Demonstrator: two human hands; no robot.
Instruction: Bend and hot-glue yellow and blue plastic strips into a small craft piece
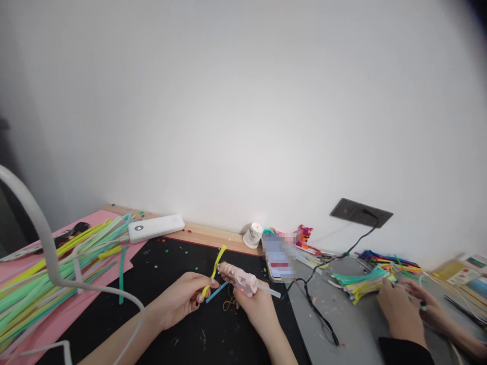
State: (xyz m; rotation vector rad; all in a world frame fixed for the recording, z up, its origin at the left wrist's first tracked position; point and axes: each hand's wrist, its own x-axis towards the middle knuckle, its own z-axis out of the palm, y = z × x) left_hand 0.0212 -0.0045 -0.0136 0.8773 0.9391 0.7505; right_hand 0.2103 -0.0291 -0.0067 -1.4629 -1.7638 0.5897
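My left hand (181,299) pinches a short yellow pipe cleaner strip (215,268) that curves upward over the black mat (160,284). My right hand (257,309) grips a pink glue gun (239,278) with a clear glue stick poking out at its back end. The gun's nozzle points left and meets the yellow strip. A short blue strip (216,292) lies on the mat just under the gun.
Several green, yellow and white strips (49,276) lie on pink paper (57,319) at the left, beside a white power bank (155,227). A phone (279,258), a small white cup (253,235) and a black cable (319,314) sit mid-table. Another person's hands (411,304) handle coloured strips (365,284) at the right.
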